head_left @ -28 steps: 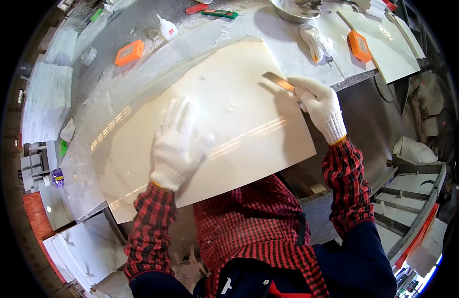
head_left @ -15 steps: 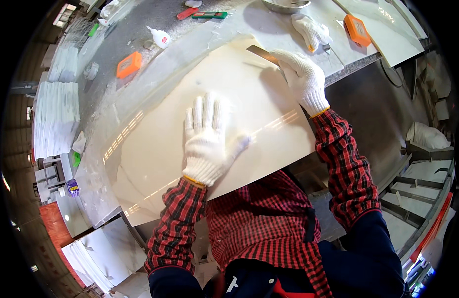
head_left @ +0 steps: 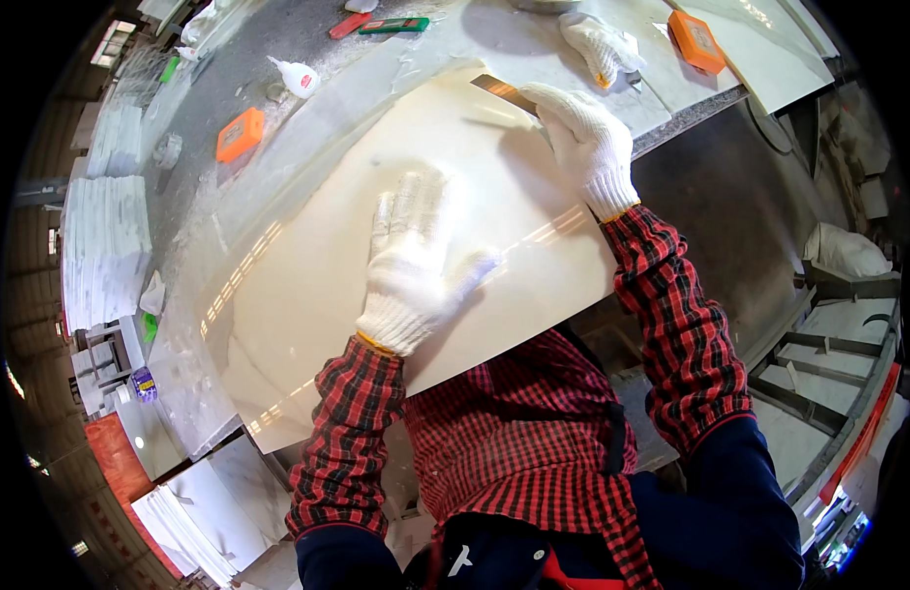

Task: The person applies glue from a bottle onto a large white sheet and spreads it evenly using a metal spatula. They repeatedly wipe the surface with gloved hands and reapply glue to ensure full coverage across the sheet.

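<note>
Right-hand fingers (head_left: pixel 551 101) around flat blade (head_left: pixel 500 92), left hand (head_left: pixel 412 265) on slab (head_left: pixel 298 324)

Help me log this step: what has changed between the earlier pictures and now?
The right hand has moved away from the person, along the pale slab's right side toward its far corner, carrying the flat blade. The left hand has shifted right over the slab. Nothing was picked up or let go. The slab, white bottle and left orange box stayed put.
</note>
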### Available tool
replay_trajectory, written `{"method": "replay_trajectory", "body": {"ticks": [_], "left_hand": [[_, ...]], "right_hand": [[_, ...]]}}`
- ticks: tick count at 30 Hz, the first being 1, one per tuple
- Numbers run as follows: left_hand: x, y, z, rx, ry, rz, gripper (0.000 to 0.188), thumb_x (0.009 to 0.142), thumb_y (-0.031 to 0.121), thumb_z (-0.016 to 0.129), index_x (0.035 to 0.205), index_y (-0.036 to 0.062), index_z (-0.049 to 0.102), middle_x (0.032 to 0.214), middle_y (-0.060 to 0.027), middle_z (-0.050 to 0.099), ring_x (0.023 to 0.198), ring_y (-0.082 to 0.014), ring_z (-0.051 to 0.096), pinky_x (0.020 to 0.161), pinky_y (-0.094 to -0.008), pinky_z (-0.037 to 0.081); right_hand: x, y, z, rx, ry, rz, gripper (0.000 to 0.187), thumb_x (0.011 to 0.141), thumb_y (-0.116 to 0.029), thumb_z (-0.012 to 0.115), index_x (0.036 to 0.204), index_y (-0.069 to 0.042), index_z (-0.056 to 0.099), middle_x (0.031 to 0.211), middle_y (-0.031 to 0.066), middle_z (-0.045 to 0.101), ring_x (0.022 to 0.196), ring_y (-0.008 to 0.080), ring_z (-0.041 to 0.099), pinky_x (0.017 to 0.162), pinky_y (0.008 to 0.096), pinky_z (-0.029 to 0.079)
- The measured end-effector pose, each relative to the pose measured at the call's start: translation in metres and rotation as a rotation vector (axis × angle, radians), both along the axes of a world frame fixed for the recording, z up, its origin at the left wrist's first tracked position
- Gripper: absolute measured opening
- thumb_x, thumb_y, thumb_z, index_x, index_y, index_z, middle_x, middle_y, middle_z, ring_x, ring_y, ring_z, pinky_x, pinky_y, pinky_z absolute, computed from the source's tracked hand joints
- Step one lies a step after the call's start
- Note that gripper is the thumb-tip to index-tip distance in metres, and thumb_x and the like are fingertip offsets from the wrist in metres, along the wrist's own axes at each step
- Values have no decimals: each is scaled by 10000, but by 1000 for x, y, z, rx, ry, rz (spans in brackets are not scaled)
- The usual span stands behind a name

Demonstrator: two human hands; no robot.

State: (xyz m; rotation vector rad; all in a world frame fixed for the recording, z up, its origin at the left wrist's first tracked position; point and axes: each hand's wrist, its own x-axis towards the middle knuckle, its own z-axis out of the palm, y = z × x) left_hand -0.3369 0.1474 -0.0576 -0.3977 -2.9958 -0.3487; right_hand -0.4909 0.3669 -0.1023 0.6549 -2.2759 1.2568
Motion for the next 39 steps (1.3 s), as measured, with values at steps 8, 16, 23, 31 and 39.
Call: {"method": "replay_trajectory", "body": {"ticks": [8,16,23,31,39], "left_hand": [[-24,-20,-2,1091,6,106,584,1135,289,402,1621,-17,293,1602,-194,454,1474,-269,444,1215,-397,352],[-41,2,14,1416,-409,81,759,1115,565,264,1610,-8,321,1559,-185,509,1453,-277,475,1214,-416,351],[-55,12,7,1350,-191,162,783,1103,611,309,1575,-6,405,1434,-157,633,1289,-255,624,1069,-369,493],[-29,-5,13,1511,-309,251,871,1067,697,254,1540,-6,456,1314,-241,673,1118,-306,692,988,-430,537],[-23,28,8,1388,-414,169,905,1060,714,228,1596,-4,353,1511,-231,545,1396,-327,525,1191,-442,352]], "right_hand": [[-2,2,-3,36,18,-28,241,969,-116,668,1188,-141,764,1046,103,764,930,310,727,828,355,571],[-2,2,-4,26,3,0,224,985,-100,664,1184,-120,766,1073,109,769,955,303,733,853,337,568],[-3,1,-5,69,8,-29,238,981,-98,668,1191,-141,769,1083,96,769,963,290,732,846,334,572],[0,2,0,111,-34,-50,256,974,-105,671,1203,-168,766,1080,85,767,950,289,730,836,343,573],[-1,-1,-4,53,-63,-30,245,987,-114,655,1196,-169,769,1089,83,768,952,290,729,846,340,573]]}}
